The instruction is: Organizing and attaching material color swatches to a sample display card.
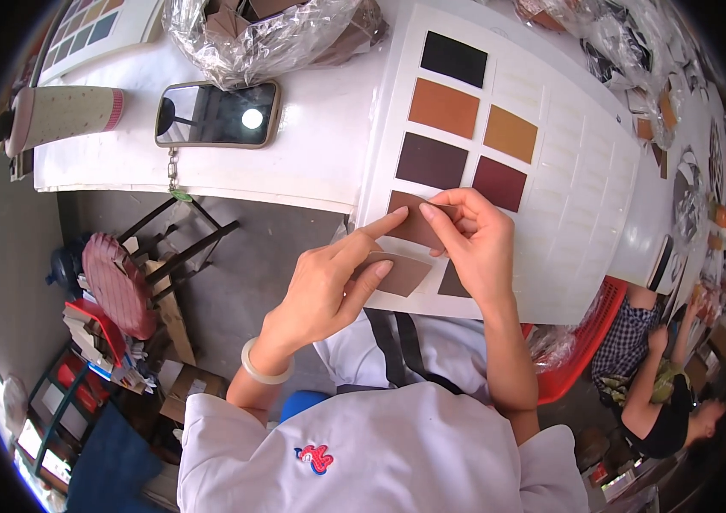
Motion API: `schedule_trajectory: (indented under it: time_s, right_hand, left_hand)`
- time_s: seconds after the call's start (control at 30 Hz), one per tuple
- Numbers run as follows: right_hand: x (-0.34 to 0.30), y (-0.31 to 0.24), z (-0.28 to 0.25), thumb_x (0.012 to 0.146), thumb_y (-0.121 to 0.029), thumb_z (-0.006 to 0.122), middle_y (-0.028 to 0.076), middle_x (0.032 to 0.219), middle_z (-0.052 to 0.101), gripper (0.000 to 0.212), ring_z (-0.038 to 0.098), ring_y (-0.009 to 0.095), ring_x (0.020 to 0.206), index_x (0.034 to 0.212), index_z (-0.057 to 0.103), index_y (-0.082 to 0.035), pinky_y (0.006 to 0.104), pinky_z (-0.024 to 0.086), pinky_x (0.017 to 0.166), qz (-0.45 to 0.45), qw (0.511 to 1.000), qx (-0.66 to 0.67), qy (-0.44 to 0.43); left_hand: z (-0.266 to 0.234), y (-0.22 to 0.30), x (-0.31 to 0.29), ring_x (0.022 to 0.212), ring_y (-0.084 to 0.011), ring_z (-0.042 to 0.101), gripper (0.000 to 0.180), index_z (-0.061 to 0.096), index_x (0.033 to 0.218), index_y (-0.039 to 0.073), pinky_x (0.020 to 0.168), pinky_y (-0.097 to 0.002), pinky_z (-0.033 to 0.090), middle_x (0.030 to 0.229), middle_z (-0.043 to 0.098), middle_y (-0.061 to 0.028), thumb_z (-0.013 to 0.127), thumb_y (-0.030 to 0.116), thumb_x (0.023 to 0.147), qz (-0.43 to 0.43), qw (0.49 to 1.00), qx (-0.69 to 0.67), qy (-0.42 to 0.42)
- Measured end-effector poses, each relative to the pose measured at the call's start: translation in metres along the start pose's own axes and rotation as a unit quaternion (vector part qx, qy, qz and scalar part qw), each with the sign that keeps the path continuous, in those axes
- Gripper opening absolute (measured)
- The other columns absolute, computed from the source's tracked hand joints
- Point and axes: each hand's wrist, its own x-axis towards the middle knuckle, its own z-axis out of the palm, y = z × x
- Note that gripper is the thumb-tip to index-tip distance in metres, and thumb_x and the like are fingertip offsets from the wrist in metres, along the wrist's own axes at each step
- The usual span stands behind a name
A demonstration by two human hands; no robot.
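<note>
A white sample sheet point(572, 188) lies at the table's front edge, with color swatches in rows, among them black point(454, 59), orange-brown point(444, 109), mustard point(511, 134), dark purple-brown point(431, 161) and maroon point(499, 183). My right hand point(478, 244) pinches the edge of a brown swatch point(414, 229) at the sheet's left column. The tip of my left index finger touches that swatch's upper left part. Between the thumb and curled fingers of my left hand point(320, 286) sits a tilted taupe swatch point(404, 275). A dark swatch point(452, 280) shows partly behind my right wrist.
A phone point(217, 115) with a strap lies left of the sheet, beside a pale bottle point(68, 118). Clear plastic bags point(269, 38) of pieces stand behind. A red chair point(581, 342) is at the right, and another person point(662, 393) sits beyond it.
</note>
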Motion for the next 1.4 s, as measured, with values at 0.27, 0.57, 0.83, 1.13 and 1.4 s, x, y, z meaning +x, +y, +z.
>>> schedule_trajectory:
  time_s: [0.27, 0.57, 0.83, 1.13, 1.4]
  right_hand:
    - [-0.015, 0.010, -0.008, 0.086, 0.000, 0.071, 0.005, 0.070, 0.061, 0.034, 0.058, 0.008, 0.056, 0.115, 0.054, -0.001, 0.0210, 0.047, 0.052, -0.082, 0.992, -0.082, 0.056]
    - [-0.014, 0.012, -0.008, 0.085, 0.003, 0.070, 0.003, 0.071, 0.060, 0.030, 0.057, 0.006, 0.056, 0.111, 0.056, 0.000, 0.0189, 0.046, 0.050, -0.069, 0.995, -0.053, 0.056]
    - [-0.026, 0.009, -0.011, 0.086, -0.004, 0.073, 0.005, 0.071, 0.063, 0.020, 0.059, 0.008, 0.057, 0.101, 0.061, 0.000, 0.0219, 0.046, 0.050, -0.084, 0.991, -0.081, 0.065]
    - [-0.060, 0.015, -0.023, 0.090, -0.008, 0.070, 0.007, 0.078, 0.071, 0.014, 0.069, 0.011, 0.065, 0.090, 0.061, 0.002, 0.0207, 0.052, 0.057, 0.079, 0.988, 0.105, -0.081]
    - [-0.058, 0.022, -0.017, 0.090, -0.008, 0.070, 0.008, 0.075, 0.070, 0.014, 0.069, 0.013, 0.065, 0.089, 0.060, 0.003, 0.0202, 0.050, 0.056, 0.083, 0.993, 0.049, -0.074]
  left_hand:
    - [0.000, 0.006, 0.003, 0.058, -0.0235, 0.060, 0.018, 0.060, 0.106, -0.006, 0.059, -0.0319, 0.048, 0.124, 0.066, -0.0131, 0.057, 0.001, 0.090, -0.018, 1.000, -0.012, 0.002]
    - [0.002, 0.008, 0.005, 0.055, -0.0282, 0.058, 0.011, 0.061, 0.098, -0.002, 0.056, -0.0343, 0.048, 0.123, 0.066, -0.0111, 0.060, 0.004, 0.090, -0.012, 1.000, -0.001, 0.014]
    - [0.012, 0.019, 0.005, 0.052, -0.0142, 0.047, 0.012, 0.063, 0.100, -0.002, 0.051, -0.0275, 0.039, 0.081, 0.066, -0.0067, 0.059, 0.007, 0.094, -0.060, 0.992, -0.066, 0.089]
    - [0.027, 0.015, -0.019, 0.051, -0.0090, 0.036, 0.018, 0.059, 0.086, -0.001, 0.047, -0.0261, 0.030, 0.061, 0.050, -0.0030, 0.065, 0.014, 0.094, -0.110, 0.987, -0.088, 0.082]
    - [0.007, 0.002, -0.047, 0.045, -0.0023, 0.031, 0.013, 0.063, 0.090, 0.003, 0.042, -0.0216, 0.024, 0.063, 0.061, 0.0006, 0.073, 0.009, 0.086, -0.161, 0.974, -0.056, 0.151]
